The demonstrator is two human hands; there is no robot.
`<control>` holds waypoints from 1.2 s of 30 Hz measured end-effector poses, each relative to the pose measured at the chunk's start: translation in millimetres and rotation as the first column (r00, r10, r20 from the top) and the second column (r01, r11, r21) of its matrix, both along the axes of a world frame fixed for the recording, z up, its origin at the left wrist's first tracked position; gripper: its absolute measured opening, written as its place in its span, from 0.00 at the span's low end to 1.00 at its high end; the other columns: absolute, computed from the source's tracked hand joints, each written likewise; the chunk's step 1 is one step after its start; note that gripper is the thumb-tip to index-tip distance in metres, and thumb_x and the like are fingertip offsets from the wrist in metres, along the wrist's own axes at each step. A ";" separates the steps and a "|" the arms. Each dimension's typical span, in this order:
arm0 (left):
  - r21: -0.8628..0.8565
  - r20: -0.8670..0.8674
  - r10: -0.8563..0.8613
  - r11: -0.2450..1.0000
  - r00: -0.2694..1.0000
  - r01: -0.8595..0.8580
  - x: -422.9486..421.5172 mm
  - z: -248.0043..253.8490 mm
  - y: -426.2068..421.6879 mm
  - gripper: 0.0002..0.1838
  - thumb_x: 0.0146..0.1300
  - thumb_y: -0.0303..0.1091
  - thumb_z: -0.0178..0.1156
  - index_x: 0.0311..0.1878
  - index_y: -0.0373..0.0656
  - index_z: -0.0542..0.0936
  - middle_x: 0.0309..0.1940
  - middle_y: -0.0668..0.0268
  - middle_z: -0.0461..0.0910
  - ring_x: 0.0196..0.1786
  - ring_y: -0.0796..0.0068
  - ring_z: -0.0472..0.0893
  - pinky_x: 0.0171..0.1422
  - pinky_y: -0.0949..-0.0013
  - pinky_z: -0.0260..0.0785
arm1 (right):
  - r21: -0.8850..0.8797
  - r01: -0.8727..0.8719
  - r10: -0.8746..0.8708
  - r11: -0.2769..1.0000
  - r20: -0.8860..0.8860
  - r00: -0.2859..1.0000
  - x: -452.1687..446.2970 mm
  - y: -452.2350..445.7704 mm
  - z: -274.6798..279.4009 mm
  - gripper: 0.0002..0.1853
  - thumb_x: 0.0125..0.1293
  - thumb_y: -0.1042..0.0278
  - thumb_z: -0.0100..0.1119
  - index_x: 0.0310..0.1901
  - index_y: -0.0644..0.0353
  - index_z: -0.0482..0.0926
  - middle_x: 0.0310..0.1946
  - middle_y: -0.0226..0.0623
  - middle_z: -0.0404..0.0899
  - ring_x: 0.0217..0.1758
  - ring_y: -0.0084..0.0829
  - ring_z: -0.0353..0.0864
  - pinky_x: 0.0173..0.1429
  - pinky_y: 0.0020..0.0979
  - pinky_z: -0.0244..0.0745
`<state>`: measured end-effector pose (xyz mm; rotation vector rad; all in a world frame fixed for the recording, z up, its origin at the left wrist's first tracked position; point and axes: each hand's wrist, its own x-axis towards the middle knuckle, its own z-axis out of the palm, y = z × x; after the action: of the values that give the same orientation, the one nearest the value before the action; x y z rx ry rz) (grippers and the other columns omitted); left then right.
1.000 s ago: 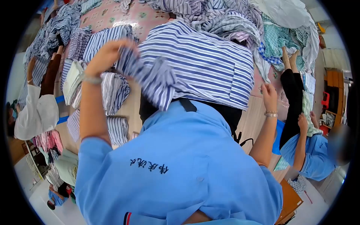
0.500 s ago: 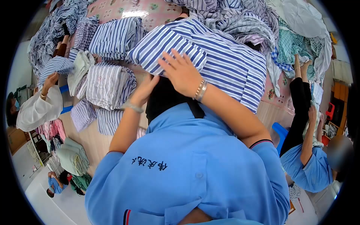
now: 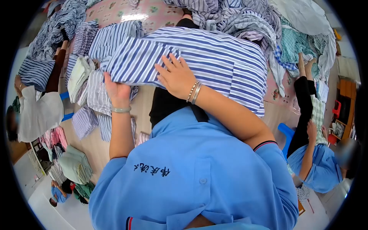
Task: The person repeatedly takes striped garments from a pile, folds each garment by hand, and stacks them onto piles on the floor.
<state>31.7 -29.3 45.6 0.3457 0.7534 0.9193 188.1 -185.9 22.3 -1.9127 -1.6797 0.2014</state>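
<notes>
A blue-and-white striped garment point(image 3: 214, 57) lies spread across my lap, with its left part folded over in a flap. At the flap's lower left corner is my left hand point(image 3: 118, 92), which wears a pale bangle. It grips the edge, and some of its fingers are hidden by the cloth. My right hand point(image 3: 177, 76), with two bracelets at the wrist, rests palm down on the striped cloth near the fold, fingers spread. Just left of the garment sit folded striped stacks point(image 3: 115, 40), and a striped bundle point(image 3: 99, 94) lies below them.
Loose striped cloth point(image 3: 245, 23) is heaped beyond the garment on a pink floral surface point(image 3: 115, 11). Green checked cloth point(image 3: 295, 42) lies at the upper right. One co-worker point(image 3: 40, 111) sits at the left, another point(image 3: 318, 165) at the right. A blue stool point(image 3: 285, 138) is beside the right one.
The folded part now reaches further left and lies flatter. My left hand has moved up and left to its corner. My right hand, earlier away at the right, lies on the cloth.
</notes>
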 end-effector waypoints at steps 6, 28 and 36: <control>0.080 0.134 0.030 0.996 0.991 -0.041 -12.5 -41.4 5.2 0.27 0.69 0.48 0.35 0.61 0.37 0.65 0.60 0.54 0.67 0.63 0.58 0.66 0.69 0.56 0.54 | -0.077 -0.028 0.038 0.997 0.136 0.990 0.5 -9.6 -17.4 0.21 0.65 0.58 0.44 0.56 0.61 0.69 0.60 0.46 0.64 0.67 0.42 0.56 0.68 0.48 0.47; 0.326 -0.807 0.422 -0.266 0.413 0.907 97.6 -12.5 -80.7 0.33 0.59 0.48 0.56 0.66 0.50 0.59 0.66 0.55 0.56 0.67 0.51 0.58 0.66 0.40 0.45 | 0.112 0.149 -0.088 0.983 -0.428 0.899 80.5 -83.5 44.9 0.17 0.65 0.62 0.49 0.53 0.58 0.73 0.54 0.47 0.72 0.59 0.46 0.68 0.61 0.42 0.62; 0.027 -0.280 -0.810 0.531 0.516 0.847 140.3 38.8 -68.6 0.20 0.58 0.28 0.56 0.54 0.33 0.69 0.43 0.59 0.77 0.41 0.70 0.80 0.46 0.70 0.74 | -0.227 0.474 -0.484 0.851 0.010 0.875 87.0 -92.6 -29.0 0.32 0.65 0.40 0.38 0.68 0.41 0.52 0.69 0.49 0.47 0.71 0.58 0.42 0.66 0.63 0.34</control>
<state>172.0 -97.9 84.4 0.8928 0.6086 -0.0134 275.1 -278.5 -6.7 -2.4097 -1.1314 0.2414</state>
